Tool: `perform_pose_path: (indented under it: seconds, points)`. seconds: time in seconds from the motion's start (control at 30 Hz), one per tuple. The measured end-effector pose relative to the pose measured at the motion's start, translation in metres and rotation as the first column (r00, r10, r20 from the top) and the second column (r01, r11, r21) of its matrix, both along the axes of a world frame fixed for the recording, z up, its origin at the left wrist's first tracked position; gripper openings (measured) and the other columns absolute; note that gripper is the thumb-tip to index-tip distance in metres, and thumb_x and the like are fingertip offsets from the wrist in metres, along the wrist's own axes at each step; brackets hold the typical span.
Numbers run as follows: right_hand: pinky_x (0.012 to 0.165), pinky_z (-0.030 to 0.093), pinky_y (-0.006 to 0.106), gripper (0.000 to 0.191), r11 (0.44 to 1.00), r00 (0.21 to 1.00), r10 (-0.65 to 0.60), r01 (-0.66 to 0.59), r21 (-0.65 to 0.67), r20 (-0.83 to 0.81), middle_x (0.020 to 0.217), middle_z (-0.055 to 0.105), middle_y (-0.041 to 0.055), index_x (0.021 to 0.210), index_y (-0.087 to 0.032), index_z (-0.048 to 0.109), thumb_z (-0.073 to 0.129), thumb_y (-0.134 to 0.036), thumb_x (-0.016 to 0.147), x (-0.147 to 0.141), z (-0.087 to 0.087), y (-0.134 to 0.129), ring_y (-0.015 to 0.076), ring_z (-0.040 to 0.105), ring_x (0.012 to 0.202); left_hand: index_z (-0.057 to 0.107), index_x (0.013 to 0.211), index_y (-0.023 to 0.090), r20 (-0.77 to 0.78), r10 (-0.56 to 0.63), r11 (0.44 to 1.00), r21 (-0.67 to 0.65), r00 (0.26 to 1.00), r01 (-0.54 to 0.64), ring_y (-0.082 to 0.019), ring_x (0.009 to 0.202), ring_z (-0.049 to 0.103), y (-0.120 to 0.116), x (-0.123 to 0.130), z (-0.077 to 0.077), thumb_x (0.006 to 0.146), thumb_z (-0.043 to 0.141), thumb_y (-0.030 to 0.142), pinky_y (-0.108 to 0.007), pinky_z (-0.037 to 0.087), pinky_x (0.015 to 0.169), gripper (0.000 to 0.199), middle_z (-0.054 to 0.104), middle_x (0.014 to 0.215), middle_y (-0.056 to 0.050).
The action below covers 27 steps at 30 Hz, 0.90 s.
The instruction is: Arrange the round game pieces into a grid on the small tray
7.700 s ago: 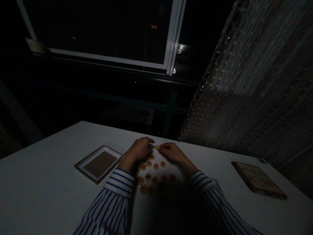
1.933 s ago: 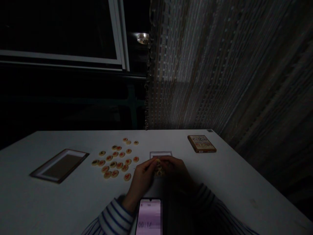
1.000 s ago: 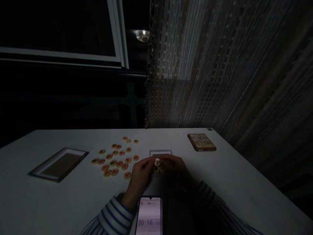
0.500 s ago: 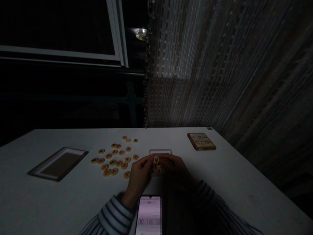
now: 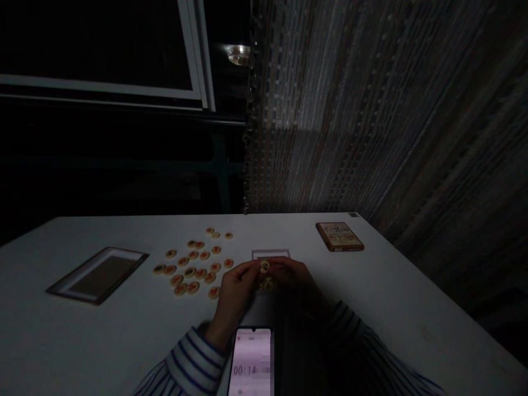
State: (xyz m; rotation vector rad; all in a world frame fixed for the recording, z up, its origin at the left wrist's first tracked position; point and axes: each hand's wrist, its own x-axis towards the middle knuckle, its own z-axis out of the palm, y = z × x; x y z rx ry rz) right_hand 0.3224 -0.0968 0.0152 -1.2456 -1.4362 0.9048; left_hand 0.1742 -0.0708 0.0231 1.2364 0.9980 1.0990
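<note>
Between the fingertips of my left hand and my right hand is a round wooden Chinese chess piece, its dark-marked face toward me. Both hands are closed around its sides. Just below it, more Chinese chess pieces lie in a small pale-rimmed tray, which my hands partly cover. To the left, several loose pieces with red or black characters are spread on the white table.
A shallow open box part lies at the left. A flat printed box is at the back right. Near my forearms stands a lit phone showing a timer. Beyond the table hangs a string curtain. The room is dark.
The held piece has turned slightly between my fingertips. My hands stay in nearly the same place, and the view has shifted a little.
</note>
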Motion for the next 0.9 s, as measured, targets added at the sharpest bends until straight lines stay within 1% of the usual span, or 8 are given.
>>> perform_pose_path:
  seconds: [0.13,0.23,0.33,0.43,0.63,0.77,0.9]
  points:
    - [0.070,0.052,0.030,0.029,1.000,0.999,-0.017,0.017,-0.004,-0.027,0.090,0.068,0.0050,0.097,-0.018,0.063,0.057,-0.035,0.074,-0.001,0.002,0.000,0.0177,0.064,0.079,0.068,0.086,0.016,0.037,-0.034,0.999,-0.021,0.999,0.034,-0.016,0.072,0.064,0.003,0.000,-0.007,0.067,0.063,0.036,-0.024,0.049,0.067,0.029,0.071,0.080,-0.005]
    - [0.068,0.052,0.029,0.028,1.000,0.999,-0.024,0.023,-0.011,-0.041,0.086,0.069,0.0052,0.095,-0.018,0.063,0.057,-0.035,0.074,-0.002,0.005,-0.001,0.0178,0.064,0.077,0.067,0.088,0.014,0.048,-0.049,0.998,-0.033,0.998,0.051,-0.016,0.069,0.064,0.004,0.000,-0.010,0.067,0.063,0.037,-0.025,0.049,0.065,0.032,0.070,0.078,-0.006]
    - [0.068,0.051,0.029,0.028,1.000,0.998,-0.029,0.028,-0.012,-0.061,0.085,0.069,0.0045,0.094,-0.018,0.064,0.058,-0.036,0.074,-0.004,0.008,-0.003,0.0173,0.064,0.077,0.066,0.089,0.014,0.067,-0.059,0.998,-0.023,0.996,0.061,-0.016,0.069,0.064,0.003,0.001,-0.011,0.067,0.063,0.037,-0.025,0.049,0.066,0.032,0.070,0.077,-0.006]
    - [0.068,0.051,0.028,0.028,1.000,0.997,-0.021,0.019,-0.022,-0.076,0.084,0.069,0.0041,0.094,-0.018,0.064,0.056,-0.036,0.075,-0.005,0.011,-0.004,0.0169,0.064,0.076,0.066,0.088,0.014,0.053,-0.054,0.998,-0.020,0.997,0.055,-0.015,0.070,0.064,0.002,0.001,-0.009,0.067,0.063,0.037,-0.025,0.049,0.066,0.032,0.070,0.076,-0.006]
    - [0.071,0.050,0.027,0.024,1.000,1.000,-0.012,0.012,0.028,0.013,0.089,0.068,0.0032,0.093,-0.019,0.065,0.054,-0.031,0.077,-0.002,0.011,-0.003,0.0158,0.063,0.080,0.067,0.086,0.014,0.052,-0.035,0.999,-0.017,0.998,0.036,-0.016,0.072,0.064,0.001,0.001,-0.005,0.064,0.065,0.037,-0.026,0.049,0.068,0.032,0.070,0.078,-0.006]
    - [0.071,0.049,0.026,0.025,0.999,0.999,0.021,-0.022,0.030,0.025,0.090,0.067,0.0030,0.097,-0.019,0.065,0.053,-0.031,0.078,-0.001,0.010,-0.002,0.0155,0.062,0.081,0.068,0.084,0.014,0.065,-0.026,0.999,-0.019,0.998,0.028,-0.016,0.071,0.064,0.002,0.002,-0.007,0.063,0.067,0.036,-0.026,0.050,0.066,0.030,0.070,0.077,-0.006]
    - [0.072,0.048,0.027,0.025,0.998,0.998,0.023,-0.027,0.054,0.057,0.091,0.067,0.0032,0.098,-0.019,0.065,0.052,-0.030,0.079,0.000,0.010,-0.002,0.0158,0.061,0.082,0.067,0.087,0.014,0.061,-0.029,0.999,-0.011,0.998,0.030,-0.017,0.073,0.064,0.003,0.001,-0.009,0.064,0.066,0.036,-0.027,0.050,0.068,0.031,0.070,0.079,-0.006]
